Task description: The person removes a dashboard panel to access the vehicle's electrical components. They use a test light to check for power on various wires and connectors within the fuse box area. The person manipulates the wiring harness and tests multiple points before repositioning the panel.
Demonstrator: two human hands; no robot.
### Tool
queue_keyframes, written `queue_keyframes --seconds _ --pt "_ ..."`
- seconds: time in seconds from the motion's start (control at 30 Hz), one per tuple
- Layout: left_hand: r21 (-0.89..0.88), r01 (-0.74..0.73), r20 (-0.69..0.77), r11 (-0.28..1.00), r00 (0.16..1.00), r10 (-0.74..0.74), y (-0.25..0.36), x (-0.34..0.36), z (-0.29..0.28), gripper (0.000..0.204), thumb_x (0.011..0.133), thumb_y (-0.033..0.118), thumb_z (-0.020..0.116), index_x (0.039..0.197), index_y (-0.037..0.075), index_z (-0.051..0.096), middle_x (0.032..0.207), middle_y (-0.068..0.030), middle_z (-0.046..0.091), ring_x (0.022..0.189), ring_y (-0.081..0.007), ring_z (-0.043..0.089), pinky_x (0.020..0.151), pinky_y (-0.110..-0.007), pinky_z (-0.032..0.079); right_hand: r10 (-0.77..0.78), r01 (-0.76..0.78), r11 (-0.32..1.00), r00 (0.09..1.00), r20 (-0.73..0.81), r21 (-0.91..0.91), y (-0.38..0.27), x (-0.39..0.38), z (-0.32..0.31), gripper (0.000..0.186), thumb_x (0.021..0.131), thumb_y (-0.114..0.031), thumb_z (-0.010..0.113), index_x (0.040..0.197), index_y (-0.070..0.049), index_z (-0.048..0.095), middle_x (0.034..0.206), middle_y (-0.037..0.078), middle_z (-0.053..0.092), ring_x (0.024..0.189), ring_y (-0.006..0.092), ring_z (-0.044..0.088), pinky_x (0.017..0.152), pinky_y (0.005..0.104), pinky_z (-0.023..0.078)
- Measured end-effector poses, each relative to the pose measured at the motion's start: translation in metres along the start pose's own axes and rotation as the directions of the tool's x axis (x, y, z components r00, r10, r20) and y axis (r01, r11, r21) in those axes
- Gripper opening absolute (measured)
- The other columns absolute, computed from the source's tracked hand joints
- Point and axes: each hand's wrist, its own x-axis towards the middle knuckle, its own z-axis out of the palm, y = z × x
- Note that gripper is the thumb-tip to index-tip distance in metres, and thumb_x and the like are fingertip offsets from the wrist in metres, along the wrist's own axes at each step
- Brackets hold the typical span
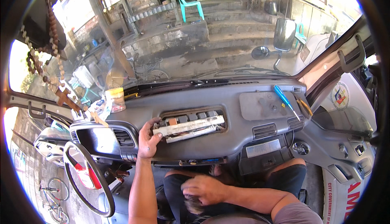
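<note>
My left hand (149,139) grips the left end of a fuse and relay box (191,127), thumb over its pale front edge. The box has a long whitish strip with dark relays and an orange one behind it. It sits tilted in a rectangular opening in the grey dashboard (170,110), with some wires showing beneath the strip. Down over my lap, my right hand (206,189) is closed, fingers curled. A fuzzy greyish-dark thing (194,205) shows just under it; I cannot make out what it is or whether the fingers hold it.
A blue-handled screwdriver (283,97) lies on the dashboard's right side. Left are the steering wheel (87,179), a yellow-topped tub (115,99) and hanging beads with a wooden cross (67,99). An open glove compartment (262,157) is above my knees. Beyond the windshield stands a turquoise chair (189,7).
</note>
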Motion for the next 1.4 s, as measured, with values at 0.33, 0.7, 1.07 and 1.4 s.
queue_keyframes --seconds 0.33,0.7,1.07,1.4 --pt "-0.012 -0.097 0.061 0.995 0.993 0.097 -0.004 0.0 -0.004 0.074 0.088 0.016 0.079 0.156 -0.007 0.06 0.136 -0.0127 0.072 0.124 -0.0201 0.068 0.112 -0.035 0.054 0.233 -0.202 0.973 0.839 0.491 -0.115 -0.027 -0.04 -0.001 0.047 0.106 -0.047 0.077 0.131 -0.007 0.075 0.117 0.015 0.076 0.102 0.0404 0.079 0.087 0.0519 0.066" --pt "-0.085 -0.073 0.113 0.994 0.99 0.083 -0.012 0.007 -0.013 0.084 0.093 0.019 0.097 0.161 -0.007 0.056 0.138 -0.0117 0.072 0.126 -0.0202 0.07 0.113 -0.035 0.056 0.302 -0.628 0.578 0.758 -0.579 -0.521 0.058 0.017 -0.127 0.045 0.095 -0.017 0.085 0.137 -0.006 0.074 0.123 0.017 0.077 0.117 0.0422 0.072 0.107 0.0535 0.057" --pt "-0.214 -0.226 -0.261 0.95 0.951 0.167 -0.013 0.039 0.034 0.046 0.109 0.024 0.084 0.141 -0.008 0.072 0.122 -0.0096 0.078 0.103 -0.013 0.072 0.092 -0.03 0.059 0.368 -0.586 0.668 0.796 -0.481 -0.458 0.082 0.016 -0.142 0.022 0.092 -0.01 0.084 0.113 -0.009 0.08 0.111 0.008 0.078 0.109 0.0363 0.074 0.097 0.0514 0.056" --pt "-0.34 -0.214 -0.41 0.916 0.91 0.06 -0.026 0.087 0.062 0.044 0.109 0.029 0.085 0.133 -0.006 0.074 0.111 -0.0091 0.079 0.098 -0.0167 0.075 0.089 -0.033 0.062 0.256 -0.457 0.665 0.882 -0.394 -0.591 0.071 0.007 -0.138 0.02 0.097 -0.026 0.083 0.11 -0.013 0.079 0.112 0.005 0.075 0.108 0.0302 0.074 0.093 0.0475 0.055"
